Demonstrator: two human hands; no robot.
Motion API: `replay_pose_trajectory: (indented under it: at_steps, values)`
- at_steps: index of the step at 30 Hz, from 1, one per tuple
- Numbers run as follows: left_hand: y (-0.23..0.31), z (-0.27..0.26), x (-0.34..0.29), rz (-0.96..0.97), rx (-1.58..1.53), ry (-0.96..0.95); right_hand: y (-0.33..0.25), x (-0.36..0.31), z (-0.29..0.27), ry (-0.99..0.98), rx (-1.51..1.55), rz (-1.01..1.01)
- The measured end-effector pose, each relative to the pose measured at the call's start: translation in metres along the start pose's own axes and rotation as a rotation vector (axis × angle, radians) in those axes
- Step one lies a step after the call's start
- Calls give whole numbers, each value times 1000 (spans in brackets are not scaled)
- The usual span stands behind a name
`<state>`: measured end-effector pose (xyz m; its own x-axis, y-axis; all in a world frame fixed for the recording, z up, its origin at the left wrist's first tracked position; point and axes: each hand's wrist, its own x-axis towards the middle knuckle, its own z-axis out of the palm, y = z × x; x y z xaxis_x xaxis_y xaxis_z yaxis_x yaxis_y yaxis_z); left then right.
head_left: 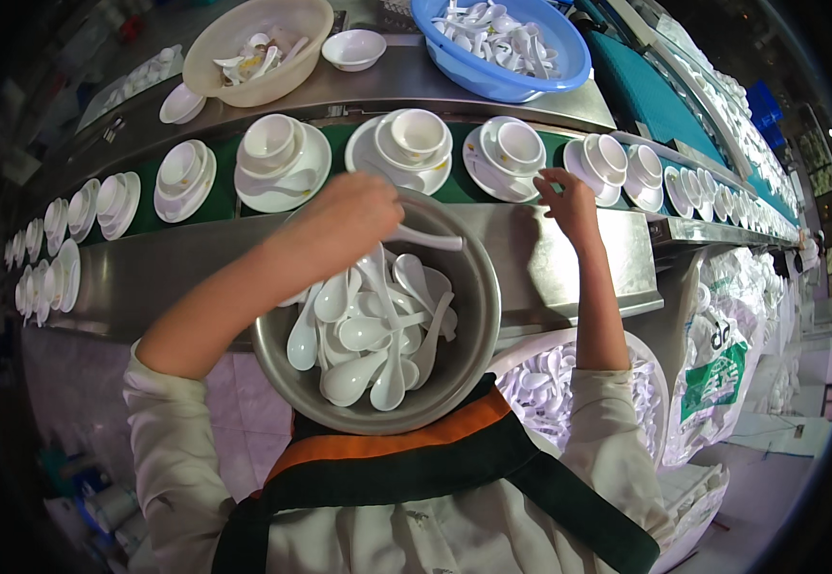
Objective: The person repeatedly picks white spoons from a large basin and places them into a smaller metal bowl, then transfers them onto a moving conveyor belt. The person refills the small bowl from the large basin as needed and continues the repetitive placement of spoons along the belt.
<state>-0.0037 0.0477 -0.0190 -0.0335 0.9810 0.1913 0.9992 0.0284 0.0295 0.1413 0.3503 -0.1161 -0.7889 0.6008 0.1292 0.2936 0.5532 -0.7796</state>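
Note:
My left hand [362,212] is closed over the far rim of a grey metal basin [482,325]. From under its fingers a white spoon [431,239] sticks out to the right, and the fingertips themselves are hidden. Many white soup spoons [354,378] lie heaped inside the basin. To the right, my right hand [566,199] has its fingers apart and nothing visible in them. Its fingertips are beside a white plate [480,178] bearing a small white cup [519,145] and a spoon. Behind my left hand stands another stacked set with a cup [418,134].
A green conveyor belt [227,198] carries a row of dish sets from left to right. Beyond it stand a beige basin [315,29] and a blue basin [569,72] holding spoons. A tub [660,387] full of spoons and a plastic bag [722,354] are at my right.

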Motion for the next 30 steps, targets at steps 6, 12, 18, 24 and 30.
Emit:
replay_pose_trajectory:
  at_steps: [6,12,18,24,30]
  values:
    - [-8,-42,9,-288,-312,-144,-101,-44,-5,-427,523,-74]
    - [9,-7,22,-217,-464,34,-104,-49,-4,-356,550,-81]
    - [32,10,3,-1,-262,-254,4,-15,0,193,337,87]
    - [45,33,3,123,-270,-394,21,-6,32,188,-351,-35]
    - [17,-1,14,-171,-466,-222,-22,-12,31,16,84,-164]
